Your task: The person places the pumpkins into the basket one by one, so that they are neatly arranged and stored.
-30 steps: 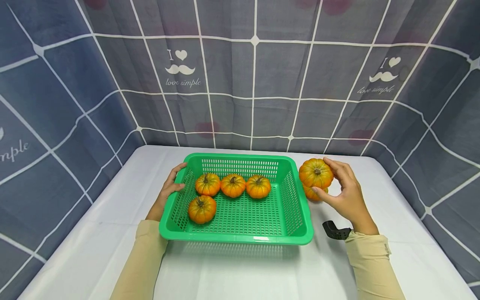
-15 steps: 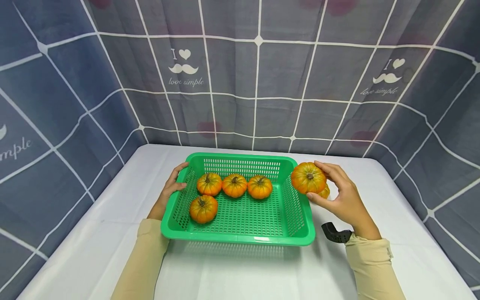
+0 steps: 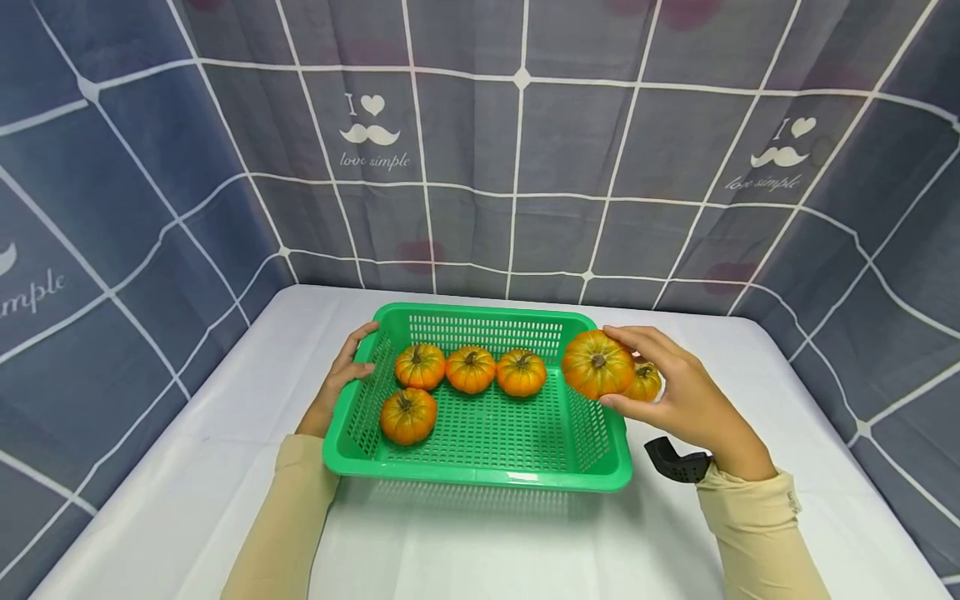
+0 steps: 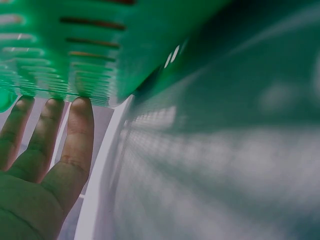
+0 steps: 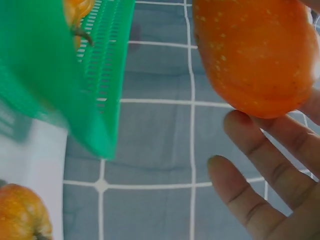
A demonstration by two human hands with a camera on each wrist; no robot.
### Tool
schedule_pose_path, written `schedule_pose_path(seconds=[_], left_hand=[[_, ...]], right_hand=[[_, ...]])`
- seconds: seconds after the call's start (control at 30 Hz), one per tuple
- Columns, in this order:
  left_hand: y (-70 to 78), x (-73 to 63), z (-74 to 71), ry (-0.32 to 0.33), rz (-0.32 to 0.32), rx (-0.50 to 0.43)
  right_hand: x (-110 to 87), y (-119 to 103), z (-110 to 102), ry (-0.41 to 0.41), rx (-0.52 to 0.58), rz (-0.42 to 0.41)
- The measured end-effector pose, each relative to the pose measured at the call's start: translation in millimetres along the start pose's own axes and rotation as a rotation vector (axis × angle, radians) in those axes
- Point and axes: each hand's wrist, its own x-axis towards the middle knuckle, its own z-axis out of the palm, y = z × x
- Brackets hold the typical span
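Note:
A green plastic basket [image 3: 480, 477] stands on the white-covered table with several small orange pumpkins in it: three in a back row, such as the middle pumpkin [image 3: 470, 370], and a front-left pumpkin [image 3: 408, 416]. My left hand [image 3: 337, 385] holds the basket's left rim, thumb on top. The left wrist view shows its fingers [image 4: 75, 135] touching the basket's outer side from below. Over the basket's right rim, my right hand [image 3: 678, 387] grips another pumpkin [image 3: 597, 365] between thumb and fingers. One more pumpkin [image 3: 645, 382] lies right of the basket, partly hidden behind the held one.
The table's white cloth [image 3: 465, 550] extends around the basket. Grey-blue checked curtains [image 3: 480, 167] surround the table at the back and sides. A black curved device [image 3: 677, 461] sits at my right wrist.
My right hand has carried its pumpkin leftward, from beside the basket to over its right rim, showing more of the pumpkin behind it. The left hand stays at the basket's rim.

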Motion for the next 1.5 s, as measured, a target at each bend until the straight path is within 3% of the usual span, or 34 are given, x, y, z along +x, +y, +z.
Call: schedule_pose_path(seconds=[0.13,0.23,0.3,0.53,0.63,0.77,1.03,1.17,1.3,1.5], left_hand=[[2.0,2.2,0.3,0.018,-0.021,0.046],[3.5,3.8,0.4,0.024,-0.024,0.155],[3.7,4.1,0.3,0.017,-0.029,0.171],[0.2,2.8,-1.9,-0.001,0.026,0.091],[-1.0,2.0,-2.7,-0.016,0.048,0.105],[-1.2,1.1,-2.8,-0.010,0.037,0.141],[-0.5,-0.6,-1.9,-0.003,0.017,0.078],[1.3,0.7,-2.1,0.014,-0.010,0.187],[1.9,2.6,-2.3,0.015,-0.037,0.218],[0.9,1.4,-1.8,0.006,-0.021,0.117]], right_hand=[[6.6,-4.5,-0.7,-0.077,-0.003,-0.021],[11.0,-7.4,0.8,-0.123,-0.007,-0.024],[14.0,-9.4,2.3,-0.145,-0.014,-0.028],[27.4,-16.4,7.4,-0.203,-0.003,-0.048],[32.3,-19.1,10.2,-0.237,0.022,-0.037],[38.1,-21.9,15.3,-0.289,0.040,-0.017],[49.2,-25.4,26.7,-0.393,0.011,0.033],[53.7,-25.9,31.9,-0.426,0.017,0.036],[58.6,-23.5,40.0,-0.449,0.065,-0.003],[63.2,-19.3,50.6,-0.508,0.119,0.000]])
